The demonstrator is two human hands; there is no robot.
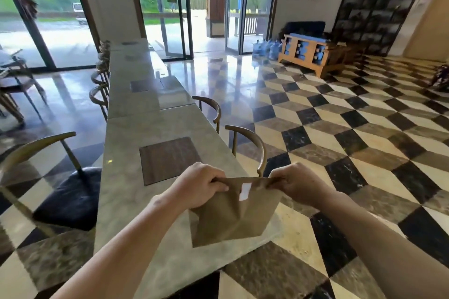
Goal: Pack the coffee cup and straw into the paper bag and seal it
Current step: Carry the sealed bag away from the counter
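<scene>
Over the marble counter (126, 201), left hand (200, 184) and right hand (300, 185), fingers clamped on the paper bag (233, 216) top corners.

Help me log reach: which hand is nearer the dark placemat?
Left. The left hand grips the paper bag just beside the placemat; the right hand is farther away.

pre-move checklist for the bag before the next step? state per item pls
1. Left hand grips the top edge of the paper bag: ok.
2. Right hand grips the top edge: ok.
3. Bag rests on the table: ok.
4. White sticker sits at the fold: ok.
5. Sticker fully pressed down: cannot tell.
6. Cup and straw inside: cannot tell, bag hides its contents.
</scene>
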